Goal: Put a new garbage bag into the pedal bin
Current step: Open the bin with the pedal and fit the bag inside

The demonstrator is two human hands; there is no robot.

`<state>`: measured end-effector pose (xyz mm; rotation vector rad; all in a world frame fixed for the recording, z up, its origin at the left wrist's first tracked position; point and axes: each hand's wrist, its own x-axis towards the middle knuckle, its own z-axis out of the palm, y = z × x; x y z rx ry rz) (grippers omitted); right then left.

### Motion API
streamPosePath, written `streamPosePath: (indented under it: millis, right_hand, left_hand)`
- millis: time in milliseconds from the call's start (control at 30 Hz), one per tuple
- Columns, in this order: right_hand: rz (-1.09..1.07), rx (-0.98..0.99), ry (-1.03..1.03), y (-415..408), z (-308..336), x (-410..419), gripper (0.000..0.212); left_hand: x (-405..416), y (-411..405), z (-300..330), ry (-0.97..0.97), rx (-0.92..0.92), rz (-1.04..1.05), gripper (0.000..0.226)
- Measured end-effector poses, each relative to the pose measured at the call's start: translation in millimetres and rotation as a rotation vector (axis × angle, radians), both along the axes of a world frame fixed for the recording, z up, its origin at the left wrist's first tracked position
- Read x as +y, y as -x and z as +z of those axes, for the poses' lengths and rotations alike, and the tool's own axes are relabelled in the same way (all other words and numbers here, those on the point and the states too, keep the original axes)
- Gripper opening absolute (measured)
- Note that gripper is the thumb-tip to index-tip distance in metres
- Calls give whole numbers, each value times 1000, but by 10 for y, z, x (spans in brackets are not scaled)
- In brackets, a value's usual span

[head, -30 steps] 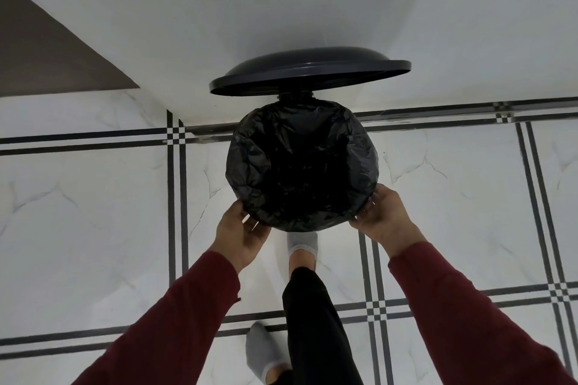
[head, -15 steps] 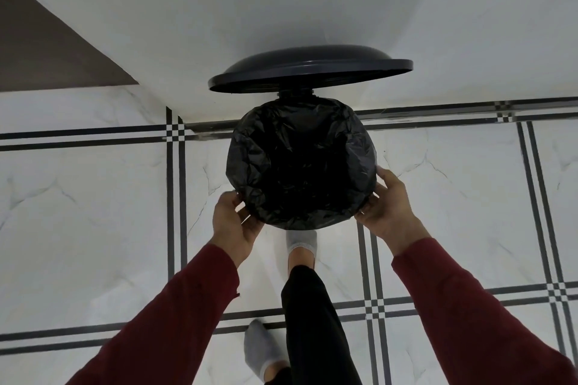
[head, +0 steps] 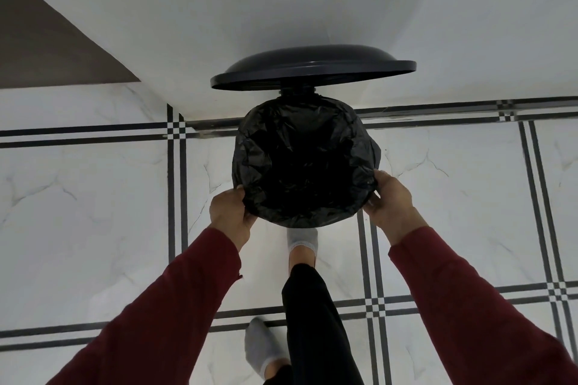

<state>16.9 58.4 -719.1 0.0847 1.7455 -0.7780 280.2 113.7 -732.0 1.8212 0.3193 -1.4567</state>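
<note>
Crinkled glossy black plastic garbage bag [head: 303,162] — smooth dark lid [head: 312,67], polished marble-look floor tiles [head: 84,194].

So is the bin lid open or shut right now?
Open: the lid stands raised behind the bin mouth, which the black garbage bag lines.

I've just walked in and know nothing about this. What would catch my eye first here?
Most striking is the black garbage bag, stretched over the mouth of the pedal bin in the middle of the white tiled floor, with the dark lid standing open behind it against the wall. The left hand and right hand, in dark red sleeves, grip the bag's near edge on either side. A grey-socked foot reaches under the bin's front.
</note>
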Motion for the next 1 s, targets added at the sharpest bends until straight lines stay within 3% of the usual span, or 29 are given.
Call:
streamPosePath:
  millis: [200,533,833,1000]
  right_hand:
    - [20,-34,17,-31,51,-61,6]
    - [-34,-242,15,-121,188,-181,33]
    - [-7,-232,-128,-25,112,-96,14]
    - [-84,-334,-81,-187,243,-72,35]
  left_hand:
    - [-26,1,18,-22,16,119,19]
    - [-161,76,144,-30,109,92,13]
    - [-159,79,216,-109,242,27,23]
    - [-84,119,236,-6,274,117,31]
